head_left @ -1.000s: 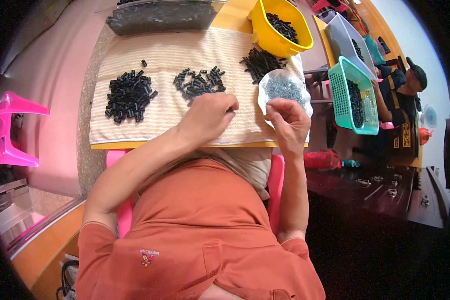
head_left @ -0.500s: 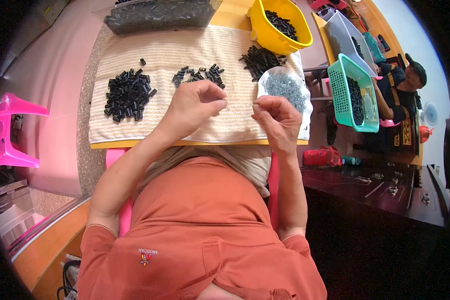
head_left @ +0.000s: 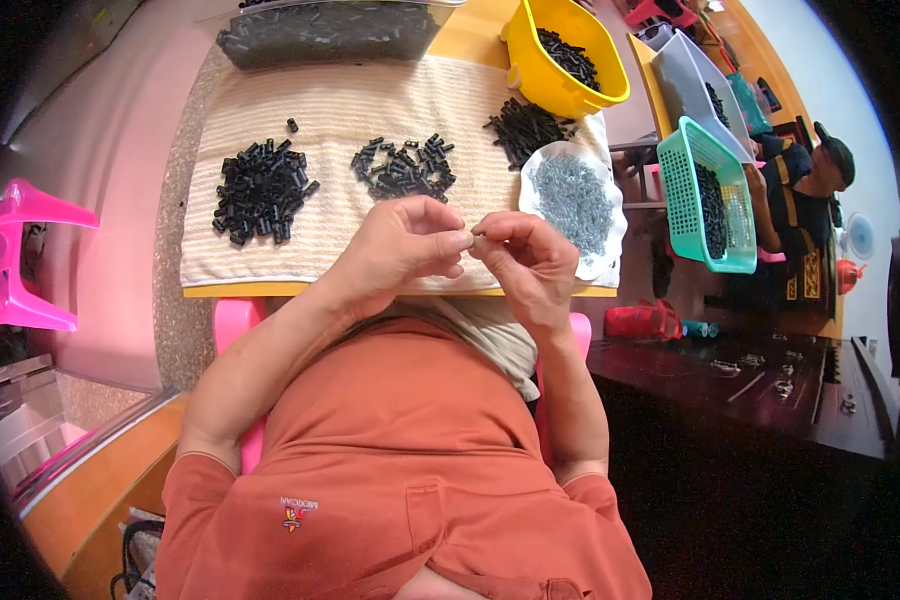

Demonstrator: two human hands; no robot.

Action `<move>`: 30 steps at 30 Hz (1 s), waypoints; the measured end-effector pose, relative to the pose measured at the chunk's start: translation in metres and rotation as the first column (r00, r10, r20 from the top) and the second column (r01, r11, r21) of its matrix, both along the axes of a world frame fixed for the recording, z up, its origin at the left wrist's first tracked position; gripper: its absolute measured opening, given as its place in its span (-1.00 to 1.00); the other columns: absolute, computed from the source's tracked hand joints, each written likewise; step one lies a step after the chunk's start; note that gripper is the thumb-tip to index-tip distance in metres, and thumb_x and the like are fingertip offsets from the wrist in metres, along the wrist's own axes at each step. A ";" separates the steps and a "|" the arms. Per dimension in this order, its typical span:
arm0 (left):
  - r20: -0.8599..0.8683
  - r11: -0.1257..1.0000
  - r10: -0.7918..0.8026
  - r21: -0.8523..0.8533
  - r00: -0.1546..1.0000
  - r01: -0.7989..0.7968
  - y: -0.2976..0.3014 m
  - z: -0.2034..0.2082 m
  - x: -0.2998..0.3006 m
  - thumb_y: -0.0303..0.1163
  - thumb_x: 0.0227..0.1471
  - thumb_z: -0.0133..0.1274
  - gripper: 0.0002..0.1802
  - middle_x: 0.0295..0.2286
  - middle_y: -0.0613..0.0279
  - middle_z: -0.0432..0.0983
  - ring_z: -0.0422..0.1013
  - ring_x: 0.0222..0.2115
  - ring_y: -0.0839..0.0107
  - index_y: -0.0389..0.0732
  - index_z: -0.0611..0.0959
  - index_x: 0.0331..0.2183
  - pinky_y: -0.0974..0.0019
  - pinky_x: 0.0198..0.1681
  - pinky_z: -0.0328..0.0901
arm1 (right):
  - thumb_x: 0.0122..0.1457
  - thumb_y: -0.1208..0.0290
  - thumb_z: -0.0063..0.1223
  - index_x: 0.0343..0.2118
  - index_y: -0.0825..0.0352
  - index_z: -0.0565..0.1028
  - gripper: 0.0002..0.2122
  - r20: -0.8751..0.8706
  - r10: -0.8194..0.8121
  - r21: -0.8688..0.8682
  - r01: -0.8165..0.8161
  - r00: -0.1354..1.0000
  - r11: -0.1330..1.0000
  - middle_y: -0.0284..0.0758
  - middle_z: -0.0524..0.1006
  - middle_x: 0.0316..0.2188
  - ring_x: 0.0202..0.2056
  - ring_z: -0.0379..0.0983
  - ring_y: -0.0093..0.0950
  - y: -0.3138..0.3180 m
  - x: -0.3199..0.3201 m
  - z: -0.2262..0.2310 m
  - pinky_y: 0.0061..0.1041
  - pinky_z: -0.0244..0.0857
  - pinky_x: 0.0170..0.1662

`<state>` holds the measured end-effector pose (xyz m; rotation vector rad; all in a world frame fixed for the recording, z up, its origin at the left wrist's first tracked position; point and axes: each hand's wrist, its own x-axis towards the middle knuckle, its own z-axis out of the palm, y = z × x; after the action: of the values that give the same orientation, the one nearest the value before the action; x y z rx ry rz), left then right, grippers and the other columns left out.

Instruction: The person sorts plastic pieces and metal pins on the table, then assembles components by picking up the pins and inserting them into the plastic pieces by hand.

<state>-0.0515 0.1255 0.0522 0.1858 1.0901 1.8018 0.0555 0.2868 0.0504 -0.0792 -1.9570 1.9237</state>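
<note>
My left hand (head_left: pixel 402 245) and my right hand (head_left: pixel 530 262) meet fingertip to fingertip above the near edge of the towel (head_left: pixel 310 250). Both are closed in a pinch. Whatever sits between the fingertips is too small to name. Just beyond my left hand lies a loose heap of small black parts (head_left: pixel 405 170). Farther left is a denser pile of short black cylinders (head_left: pixel 260 190). Beside my right hand stands a white scalloped plate (head_left: pixel 610 225) covered with small silvery metal pieces (head_left: pixel 570 200). Slim black sticks (head_left: pixel 525 130) are heaped behind that plate.
A yellow tub (head_left: pixel 540 75) and a clear bin of black parts (head_left: pixel 330 35) stand at the back. To the right are a green basket (head_left: pixel 680 200), a grey bin (head_left: pixel 685 80) and another person (head_left: pixel 805 190). A pink stool (head_left: pixel 30 260) is at left.
My hands have come together from a gap, the right moving left and the left slightly right and nearer me. More of the middle heap and the plate now shows.
</note>
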 end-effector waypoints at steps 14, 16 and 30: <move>-0.346 0.994 0.110 0.022 0.932 -0.109 -0.002 -0.012 0.007 -0.49 0.04 0.22 -0.84 -0.43 0.25 0.56 0.50 -0.47 0.54 -0.30 0.57 -0.32 0.48 -0.36 0.42 | 0.15 0.65 0.16 -0.27 0.45 0.51 -0.90 0.159 -0.065 0.057 0.056 0.985 0.997 -0.34 0.56 -0.37 -0.34 0.50 -0.63 -0.007 0.000 -0.002 -0.66 0.39 -0.26; -0.358 0.992 0.122 0.023 0.926 -0.122 -0.002 -0.014 0.009 -0.49 0.05 0.22 -0.85 -0.43 0.26 0.56 0.50 -0.46 0.55 -0.30 0.58 -0.32 0.48 -0.35 0.42 | 0.16 0.67 0.13 -0.26 0.47 0.50 -0.90 0.189 -0.071 0.084 0.056 0.979 0.995 -0.35 0.56 -0.39 -0.35 0.52 -0.60 -0.008 0.000 0.000 -0.65 0.42 -0.25; -0.378 0.973 0.215 0.010 0.901 -0.229 -0.005 -0.017 0.007 -0.47 0.07 0.21 -0.85 -0.44 0.28 0.55 0.49 -0.47 0.56 -0.29 0.58 -0.32 0.48 -0.35 0.41 | 0.14 0.69 0.13 -0.29 0.42 0.49 -0.90 0.060 -0.133 0.049 0.130 0.989 0.990 -0.34 0.54 -0.31 -0.28 0.47 -0.62 -0.005 -0.006 -0.011 -0.64 0.38 -0.19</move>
<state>-0.0447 0.1209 0.0355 0.4154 1.4622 1.9997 0.0500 0.2816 0.0390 -0.2532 -1.9825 1.8127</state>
